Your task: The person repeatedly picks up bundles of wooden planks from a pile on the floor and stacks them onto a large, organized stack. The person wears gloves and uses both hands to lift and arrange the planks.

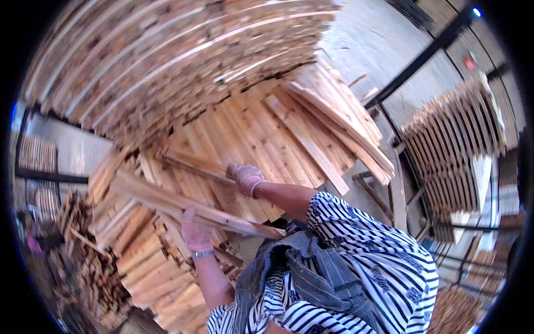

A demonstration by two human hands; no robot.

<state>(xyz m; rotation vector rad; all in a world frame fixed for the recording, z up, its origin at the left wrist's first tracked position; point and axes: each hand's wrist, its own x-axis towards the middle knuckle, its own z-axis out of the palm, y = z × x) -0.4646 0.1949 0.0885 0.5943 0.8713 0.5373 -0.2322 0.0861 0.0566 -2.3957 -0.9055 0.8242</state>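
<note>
My left hand (197,229), in a pinkish knit glove with a band at the wrist, is closed on a long wooden plank (161,196). The plank slants from the left down to just in front of my body, raised over the other boards. My right hand (245,178), gloved too, is closed at the near end of a narrower board (196,163). That board lies slantwise across a broad layer of knotty boards (245,131). Its grip is partly hidden by the back of the glove, and the scene is slightly blurred.
A tall stack of timber (183,61) rises at the far side. Loose boards (339,131) lie at the right of the layer. Lower left is another pile of planks (158,278), beside rough offcuts (94,273). Slatted wood stacks (456,145) and a dark metal post (423,61) stand right.
</note>
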